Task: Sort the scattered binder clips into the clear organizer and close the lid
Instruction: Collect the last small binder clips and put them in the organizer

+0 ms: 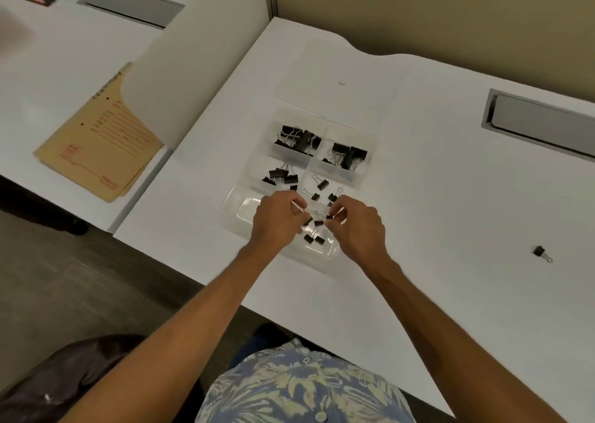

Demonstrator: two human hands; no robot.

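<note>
A clear organizer (pixel 365 168) lies open on the white desk, its compartments holding several black binder clips (pixel 297 138). Its clear lid (pixel 338 68) lies flat beyond it. My left hand (pixel 277 218) hovers over the organizer's near end, fingers curled, pinching a small clip by its wire handle. Just to the right, my right hand (pixel 355 226) pinches a small black clip (pixel 329 217) between thumb and fingertips. A few small clips (pixel 314 238) lie in the near compartment between the hands. One stray clip (pixel 541 252) sits alone on the desk far to the right.
A manila envelope (pixel 99 146) lies on the neighbouring desk to the left, behind a white divider panel (pixel 199 68). A grey cable slot (pixel 544 123) is set in the desk at the right rear. The desk's front edge (pixel 180 271) runs diagonally below the organizer.
</note>
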